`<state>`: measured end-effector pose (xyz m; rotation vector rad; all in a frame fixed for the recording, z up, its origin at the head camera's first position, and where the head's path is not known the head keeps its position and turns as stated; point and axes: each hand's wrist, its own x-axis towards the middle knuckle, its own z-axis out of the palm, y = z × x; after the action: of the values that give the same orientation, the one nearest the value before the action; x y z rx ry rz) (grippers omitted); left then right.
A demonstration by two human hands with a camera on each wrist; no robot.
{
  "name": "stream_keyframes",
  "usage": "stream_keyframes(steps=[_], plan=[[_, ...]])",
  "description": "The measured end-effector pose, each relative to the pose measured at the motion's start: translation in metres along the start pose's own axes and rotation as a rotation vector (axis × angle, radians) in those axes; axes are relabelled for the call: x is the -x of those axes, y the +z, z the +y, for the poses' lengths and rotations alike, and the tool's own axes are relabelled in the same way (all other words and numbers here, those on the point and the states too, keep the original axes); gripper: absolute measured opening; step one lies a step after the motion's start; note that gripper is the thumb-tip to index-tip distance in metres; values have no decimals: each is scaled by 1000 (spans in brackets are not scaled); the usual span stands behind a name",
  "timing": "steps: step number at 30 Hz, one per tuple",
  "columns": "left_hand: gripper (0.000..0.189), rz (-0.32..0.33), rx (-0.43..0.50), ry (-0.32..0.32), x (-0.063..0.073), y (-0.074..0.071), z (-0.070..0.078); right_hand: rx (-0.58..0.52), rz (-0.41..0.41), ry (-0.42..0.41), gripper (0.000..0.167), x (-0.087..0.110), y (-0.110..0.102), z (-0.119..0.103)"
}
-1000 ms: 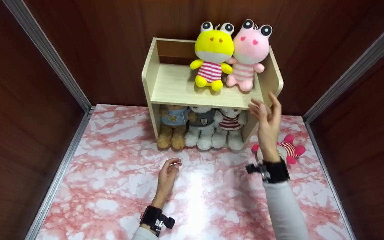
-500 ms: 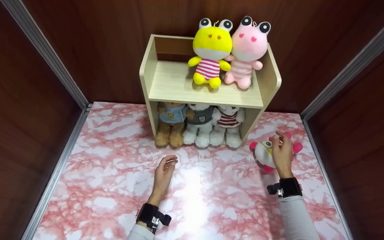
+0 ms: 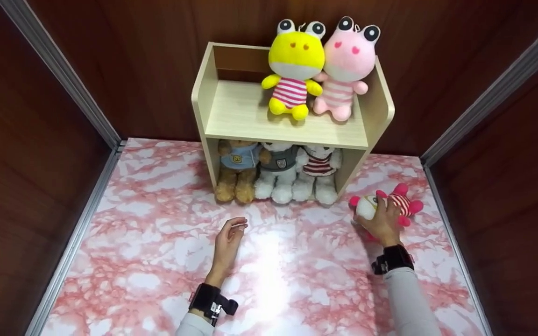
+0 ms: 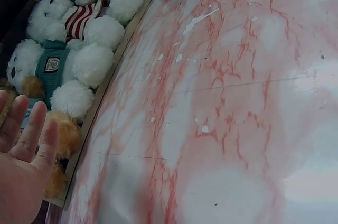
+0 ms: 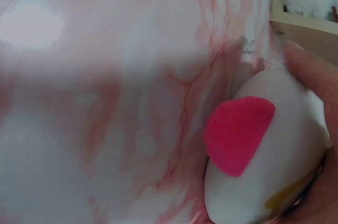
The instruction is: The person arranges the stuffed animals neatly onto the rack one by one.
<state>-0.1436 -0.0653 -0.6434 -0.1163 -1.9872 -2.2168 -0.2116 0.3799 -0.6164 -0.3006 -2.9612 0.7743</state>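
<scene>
A plush toy point(image 3: 402, 204) with a white head, bright pink limbs and a red-striped body lies on the marbled surface, right of the shelf. My right hand point(image 3: 383, 224) grips it by the head, thumb on one side and fingers over the other. In the right wrist view, the toy's white head point(image 5: 280, 123) with a pink ear fills the lower right, partly covered by the hand. My left hand point(image 3: 228, 239) hovers with loosely bent fingers in front of the shelf, holding nothing. The left wrist view shows that hand's fingers spread.
The two-tier wooden shelf point(image 3: 236, 123) stands at the back. On top sit a yellow frog plush point(image 3: 297, 58) and a pink frog plush point(image 3: 349, 58). Below are a brown bear point(image 3: 235, 184), a grey-shirted white bear point(image 3: 280, 163) and a striped-dress white bear point(image 3: 318, 165). Dark wood walls enclose the sides.
My right hand has come down from beside the shelf's upper right side to the pink-limbed plush toy and taken hold of its head. The left hand has hardly moved.
</scene>
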Motion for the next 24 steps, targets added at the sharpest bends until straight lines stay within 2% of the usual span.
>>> stream_keyframes(steps=[7, 9, 11, 14, 17, 19, 22, 24], plan=[[29, -24, 0, -18, -2, 3, 1, 33, -40, 21, 97, 0, -1, 6], [28, -22, -5, -15, -2, 4, 2, 26, -26, 18, 95, 0, 1, 9], [29, -22, -12, -8, -1, 6, 1, -16, 26, 0, 91, 0, 2, 12], [29, -19, -13, 2, -1, 7, 1, -142, 156, -4, 82, 0, 0, 16], [30, -8, -16, 4, 1, 7, 0, -326, 283, 46, 75, 5, -4, 16], [31, 3, -8, 3, 2, 7, 1, -436, 338, 89, 72, 13, -6, 14], [31, 4, -1, -5, 3, 7, 1, -541, 344, 139, 72, 31, -7, 9], [31, 1, -7, -12, 3, 7, 1, -623, 304, 161, 73, 44, -6, 5]])
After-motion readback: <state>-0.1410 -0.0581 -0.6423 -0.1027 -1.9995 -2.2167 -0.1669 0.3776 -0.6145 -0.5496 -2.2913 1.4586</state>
